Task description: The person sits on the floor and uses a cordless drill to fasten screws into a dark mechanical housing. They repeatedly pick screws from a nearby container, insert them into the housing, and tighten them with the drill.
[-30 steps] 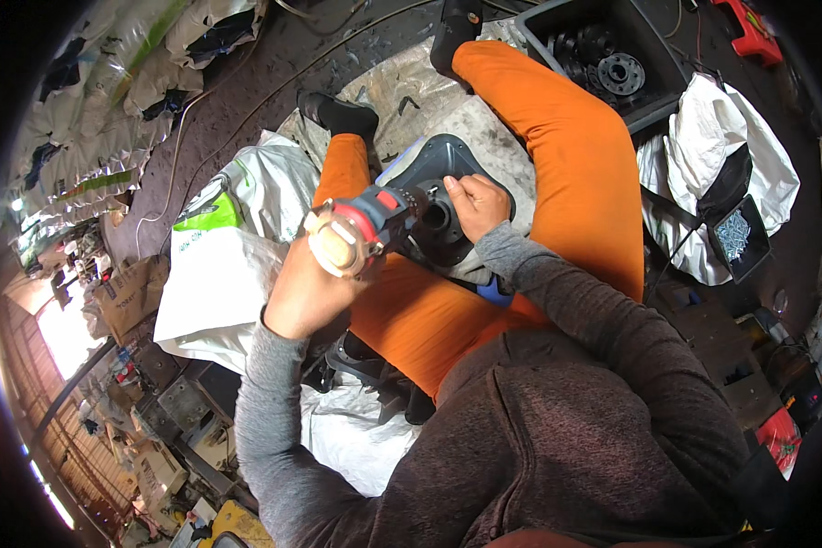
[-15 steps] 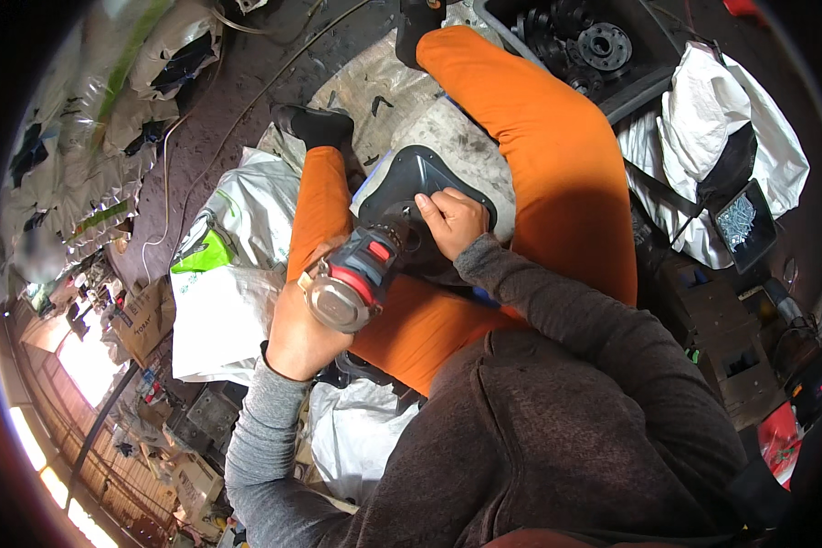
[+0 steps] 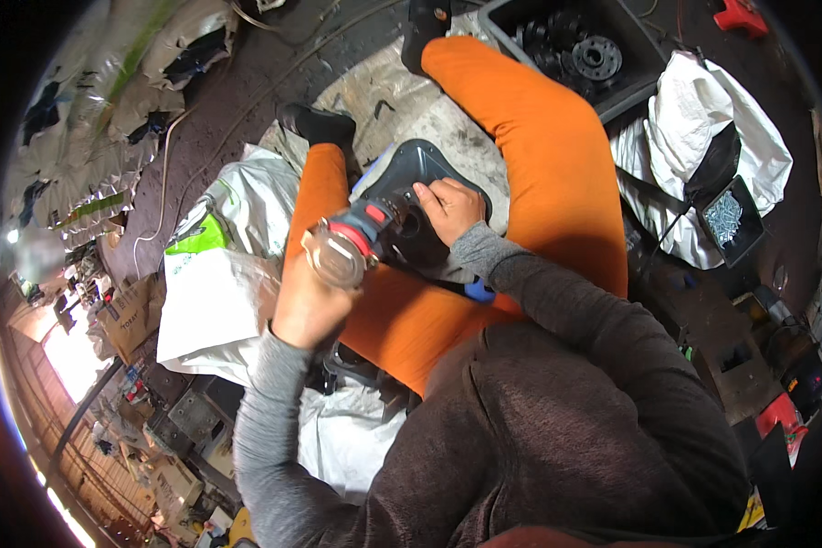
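My left hand is wrapped round a cordless drill with a grey and red body. The drill points forward and right, its front end over a black moulded plate with a raised rim and small holes along its edge. Whether the drill's tip touches the plate I cannot tell. My right hand is closed on the plate's right side, thumb on top and the other fingers curled. The plate rests between my legs, above a pale stained sheet. A bit of blue shows below its near edge.
A black crate of dark round metal parts stands at the far right. Closer are a white sack and a small tray of screws. White bags lie at my left. Cables cross the floor at the far left.
The drill and my left hand have shifted slightly forward and left. A dark opening in the plate and the blue below it show more clearly. My right hand keeps its hold.
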`<control>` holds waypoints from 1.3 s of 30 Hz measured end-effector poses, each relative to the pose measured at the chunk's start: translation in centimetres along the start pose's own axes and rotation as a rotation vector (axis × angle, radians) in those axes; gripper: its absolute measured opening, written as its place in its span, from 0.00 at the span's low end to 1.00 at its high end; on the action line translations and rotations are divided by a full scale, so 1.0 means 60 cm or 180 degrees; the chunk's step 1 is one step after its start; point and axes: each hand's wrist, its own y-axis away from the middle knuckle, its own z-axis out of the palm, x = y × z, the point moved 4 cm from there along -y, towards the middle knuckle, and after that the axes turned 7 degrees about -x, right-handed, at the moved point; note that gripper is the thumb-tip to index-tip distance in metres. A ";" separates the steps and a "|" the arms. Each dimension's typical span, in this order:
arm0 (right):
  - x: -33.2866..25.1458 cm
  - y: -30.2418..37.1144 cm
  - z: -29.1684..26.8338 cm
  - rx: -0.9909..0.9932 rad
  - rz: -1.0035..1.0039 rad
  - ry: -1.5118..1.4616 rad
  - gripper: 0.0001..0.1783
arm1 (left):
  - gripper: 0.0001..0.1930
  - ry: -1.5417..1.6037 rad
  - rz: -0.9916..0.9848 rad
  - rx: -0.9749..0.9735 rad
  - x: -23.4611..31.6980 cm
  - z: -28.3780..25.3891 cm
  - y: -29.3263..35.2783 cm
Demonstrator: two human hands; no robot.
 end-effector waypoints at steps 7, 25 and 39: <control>0.076 -0.015 -0.015 -0.0526 0.1307 -0.1952 0.18 | 0.11 -0.0282 0.0935 0.0727 0.091 0.027 0.129; -0.074 0.106 -0.076 -0.2796 0.1604 -0.5145 0.28 | 0.12 -0.0071 0.1184 0.1214 0.052 0.131 0.237; -0.077 0.125 -0.065 -0.3172 0.1483 -0.4392 0.33 | 0.08 0.0251 0.0867 0.0983 0.040 0.125 0.248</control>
